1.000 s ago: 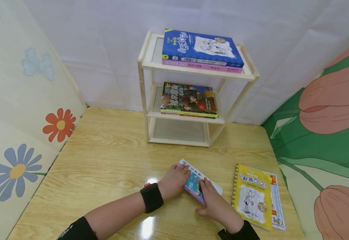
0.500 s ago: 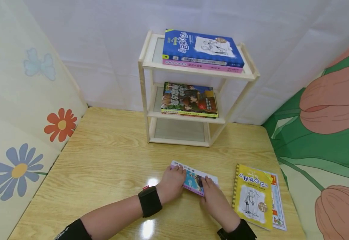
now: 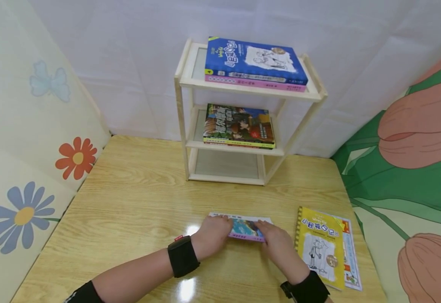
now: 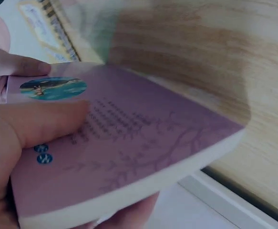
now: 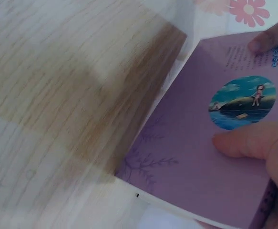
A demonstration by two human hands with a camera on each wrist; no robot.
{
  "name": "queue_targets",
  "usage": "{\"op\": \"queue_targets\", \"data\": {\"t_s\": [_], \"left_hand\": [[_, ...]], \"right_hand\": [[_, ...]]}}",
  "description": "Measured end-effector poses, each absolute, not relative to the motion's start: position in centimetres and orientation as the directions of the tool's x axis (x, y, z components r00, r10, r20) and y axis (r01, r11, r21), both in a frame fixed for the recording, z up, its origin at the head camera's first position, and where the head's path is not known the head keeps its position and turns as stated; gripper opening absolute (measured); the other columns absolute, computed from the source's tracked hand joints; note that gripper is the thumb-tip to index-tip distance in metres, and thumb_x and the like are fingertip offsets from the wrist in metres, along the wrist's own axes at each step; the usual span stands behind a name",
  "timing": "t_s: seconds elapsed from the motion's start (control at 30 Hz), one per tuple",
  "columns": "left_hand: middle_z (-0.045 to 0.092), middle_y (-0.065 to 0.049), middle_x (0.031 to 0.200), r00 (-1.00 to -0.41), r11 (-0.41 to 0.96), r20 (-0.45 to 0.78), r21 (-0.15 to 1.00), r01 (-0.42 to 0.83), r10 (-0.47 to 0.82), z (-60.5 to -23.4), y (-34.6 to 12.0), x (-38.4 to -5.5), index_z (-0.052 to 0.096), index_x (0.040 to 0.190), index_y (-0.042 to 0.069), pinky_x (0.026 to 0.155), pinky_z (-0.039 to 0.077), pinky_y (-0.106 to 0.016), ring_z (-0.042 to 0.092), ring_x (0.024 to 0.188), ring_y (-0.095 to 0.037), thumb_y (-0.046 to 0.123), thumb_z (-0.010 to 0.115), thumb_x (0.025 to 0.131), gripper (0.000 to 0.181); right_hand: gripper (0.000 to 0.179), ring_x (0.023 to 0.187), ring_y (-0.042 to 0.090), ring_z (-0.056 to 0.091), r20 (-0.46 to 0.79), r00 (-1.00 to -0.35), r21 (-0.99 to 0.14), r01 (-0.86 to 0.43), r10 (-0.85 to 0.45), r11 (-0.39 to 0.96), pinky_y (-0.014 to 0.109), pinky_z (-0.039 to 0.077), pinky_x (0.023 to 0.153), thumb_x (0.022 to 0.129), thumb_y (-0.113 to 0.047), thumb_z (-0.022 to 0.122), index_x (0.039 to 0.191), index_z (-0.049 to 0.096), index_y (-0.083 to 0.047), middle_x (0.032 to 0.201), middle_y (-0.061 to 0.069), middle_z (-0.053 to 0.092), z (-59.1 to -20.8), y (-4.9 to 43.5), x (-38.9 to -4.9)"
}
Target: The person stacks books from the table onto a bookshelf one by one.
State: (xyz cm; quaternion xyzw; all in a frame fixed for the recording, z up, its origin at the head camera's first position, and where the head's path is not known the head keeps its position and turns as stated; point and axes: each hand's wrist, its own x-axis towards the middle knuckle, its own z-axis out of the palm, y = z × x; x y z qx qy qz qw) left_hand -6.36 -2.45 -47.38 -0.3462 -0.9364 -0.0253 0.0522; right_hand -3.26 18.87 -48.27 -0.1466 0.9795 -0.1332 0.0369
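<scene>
Both hands grip one small paperback book [image 3: 244,228] above the table, in front of the shelf. Its front cover has a blue-green picture and a white strip; its back cover [image 4: 143,129] is purple with an oval picture. My left hand [image 3: 213,235] holds the book's left end, its thumb pressed on the back cover in the left wrist view. The right hand [image 3: 279,248] holds the other end, with its thumb [image 5: 248,140] beside the oval picture in the right wrist view. Fingers lie over the front cover and hide parts of it.
A three-level wooden shelf [image 3: 225,182] stands at the back. A blue book [image 3: 250,59] lies on a pink one on top; comic-style books [image 3: 239,124] lie on the middle level. At right, a yellow book [image 3: 319,248] overlaps another book [image 3: 351,256] on the table [image 3: 129,202].
The book has turned from a slant to nearly parallel with the shelf front and now tilts up, its cover looking narrower. Both hands have turned with it and keep their hold.
</scene>
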Motion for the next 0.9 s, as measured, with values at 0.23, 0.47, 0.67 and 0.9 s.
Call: {"op": "queue_targets", "data": {"t_s": [0.23, 0.47, 0.67, 0.9], "left_hand": [[0.058, 0.001, 0.066, -0.759, 0.752, 0.028, 0.115, 0.649, 0.651, -45.1, -2.9, -6.9, 0.062, 0.079, 0.012, 0.045, 0.046, -0.027, 0.056, 0.058, -0.012, -0.01, 0.06, 0.072, 0.023], [0.071, -0.008, 0.104, -0.764, 0.757, -0.041, 0.178, 0.629, 0.644, -43.0, -3.2, -7.6, 0.065, 0.115, 0.008, 0.066, 0.057, -0.03, 0.068, 0.09, -0.02, -0.009, 0.06, 0.08, 0.039], [0.067, -0.01, 0.118, -0.775, 0.762, 0.061, 0.149, 0.63, 0.629, -40.6, -3.4, -7.7, 0.064, 0.121, 0.008, 0.082, 0.056, -0.035, 0.065, 0.106, -0.022, -0.01, 0.06, 0.082, 0.043], [0.061, -0.005, 0.129, -0.8, 0.803, 0.134, 0.039, 0.595, 0.585, -37.7, -3.5, -8.0, 0.061, 0.128, 0.012, 0.095, 0.049, -0.038, 0.058, 0.119, -0.021, -0.005, 0.062, 0.086, 0.045]], "right_hand": [[0.046, 0.11, 0.025, 0.063, 0.118, -0.937, -0.264, -0.349, -0.329, 0.899, 0.043, 0.05, 0.092, 0.075, 0.001, 0.072, 0.12, 0.065, -0.009, 0.12, 0.01, 0.066, -47.1, 18.9, -3.7], [0.037, 0.106, 0.023, 0.065, 0.222, -0.908, -0.249, -0.406, -0.356, 0.879, 0.042, 0.052, 0.089, 0.08, -0.011, 0.075, 0.116, 0.068, -0.01, 0.115, 0.009, 0.068, -45.0, 19.1, -4.7], [0.043, 0.111, 0.024, 0.063, 0.271, -0.89, -0.223, -0.429, -0.367, 0.875, 0.043, 0.051, 0.092, 0.08, -0.009, 0.075, 0.121, 0.065, -0.01, 0.119, 0.008, 0.067, -42.8, 19.4, -5.5], [0.05, 0.117, 0.027, 0.059, 0.401, -0.839, -0.135, -0.451, -0.367, 0.882, 0.044, 0.045, 0.099, 0.077, -0.007, 0.075, 0.125, 0.062, -0.009, 0.126, 0.011, 0.063, -40.5, 19.2, -6.2]]}}
